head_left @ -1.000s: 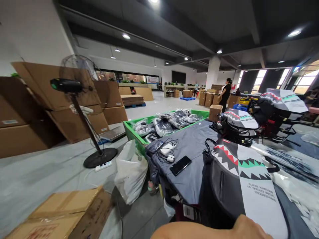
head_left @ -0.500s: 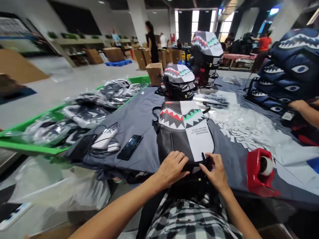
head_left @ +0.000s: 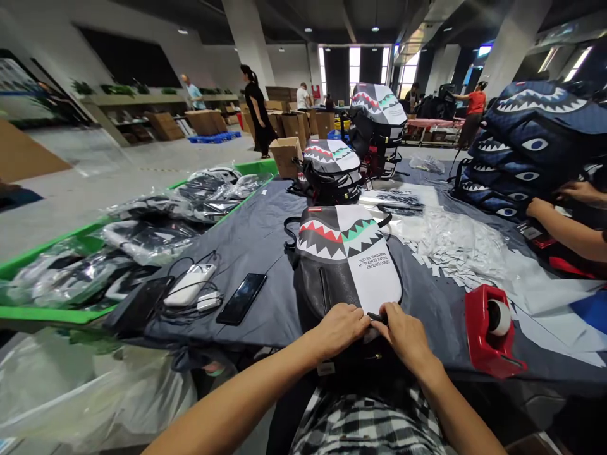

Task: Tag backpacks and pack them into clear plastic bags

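Note:
A black, grey and white backpack (head_left: 348, 278) with a printed shark mouth lies face up at the table's front edge, its near end toward me. My left hand (head_left: 342, 328) is closed on that near edge, fingers curled over it. Right beside it, my right hand (head_left: 406, 333) pinches a small black zipper pull (head_left: 376, 316) between thumb and forefinger. The two hands almost touch there. A pale tag (head_left: 326, 368) hangs below my left wrist. What my left fingertips grip underneath is hidden.
A red tape dispenser (head_left: 490, 332) stands right; a phone (head_left: 243, 298) and a white power bank with cables (head_left: 190, 284) lie left. Behind are stacked shark backpacks (head_left: 332, 167), white tags (head_left: 455, 253) and blue backpacks (head_left: 526, 145) near another person's hands (head_left: 552, 212). A green bin (head_left: 57, 314) holds bagged goods.
My right hand has moved left toward my left hand, and the black zipper pull now lies flat in its pinch. My left hand has shifted slightly right. The view has tilted up.

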`<state>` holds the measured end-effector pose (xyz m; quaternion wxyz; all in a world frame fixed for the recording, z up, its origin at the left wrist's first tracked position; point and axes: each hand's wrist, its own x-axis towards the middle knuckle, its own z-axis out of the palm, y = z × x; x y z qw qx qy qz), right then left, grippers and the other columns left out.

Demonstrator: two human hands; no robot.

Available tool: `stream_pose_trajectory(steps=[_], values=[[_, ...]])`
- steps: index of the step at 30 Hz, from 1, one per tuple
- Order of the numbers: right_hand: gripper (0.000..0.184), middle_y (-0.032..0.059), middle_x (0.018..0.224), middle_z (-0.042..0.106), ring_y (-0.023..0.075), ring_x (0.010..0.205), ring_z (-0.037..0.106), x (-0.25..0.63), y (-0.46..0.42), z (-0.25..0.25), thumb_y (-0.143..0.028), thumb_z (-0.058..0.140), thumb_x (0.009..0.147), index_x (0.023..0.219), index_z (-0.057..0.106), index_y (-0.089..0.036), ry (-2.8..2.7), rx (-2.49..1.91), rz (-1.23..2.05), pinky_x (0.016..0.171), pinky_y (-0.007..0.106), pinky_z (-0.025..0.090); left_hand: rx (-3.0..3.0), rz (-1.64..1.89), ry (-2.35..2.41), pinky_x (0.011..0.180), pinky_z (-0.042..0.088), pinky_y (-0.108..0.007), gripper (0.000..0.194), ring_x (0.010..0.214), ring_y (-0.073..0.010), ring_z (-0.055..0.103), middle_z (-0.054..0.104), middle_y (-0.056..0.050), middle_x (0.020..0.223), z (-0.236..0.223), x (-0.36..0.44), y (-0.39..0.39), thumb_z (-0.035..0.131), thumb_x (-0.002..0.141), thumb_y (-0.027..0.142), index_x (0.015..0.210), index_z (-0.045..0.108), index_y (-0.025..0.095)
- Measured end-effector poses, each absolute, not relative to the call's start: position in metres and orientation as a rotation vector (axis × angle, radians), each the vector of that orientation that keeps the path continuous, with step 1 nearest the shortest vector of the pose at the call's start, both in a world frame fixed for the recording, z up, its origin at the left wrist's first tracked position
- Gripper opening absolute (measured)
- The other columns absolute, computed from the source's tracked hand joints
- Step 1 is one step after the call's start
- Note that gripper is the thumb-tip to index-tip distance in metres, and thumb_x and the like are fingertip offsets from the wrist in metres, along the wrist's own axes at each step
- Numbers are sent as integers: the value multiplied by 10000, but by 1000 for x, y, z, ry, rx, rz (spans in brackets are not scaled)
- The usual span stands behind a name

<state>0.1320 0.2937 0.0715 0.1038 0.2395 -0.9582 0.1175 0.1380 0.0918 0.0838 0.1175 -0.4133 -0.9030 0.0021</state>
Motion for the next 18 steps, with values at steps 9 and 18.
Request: stream_pose_trajectory(steps=[9,18], values=[[87,6,823,687,150,668,655,138,307,83,-264,511,989,945,574,-222,-2796,931,818,590,242,416,-1188,88,-2542,582,372,-337,188,696,-172,554,571,-11,738,81,157,86,458,1024,249,876,556,187],[309,22,710,675,154,620,650,149,342,35,-451,505,991,835,617,-209,-2305,434,1179,620,252,510,-1235,-8,-2395,546,329,-331,200,602,-160,478,542,3,685,88,178,77,490,970,155,773,508,190]])
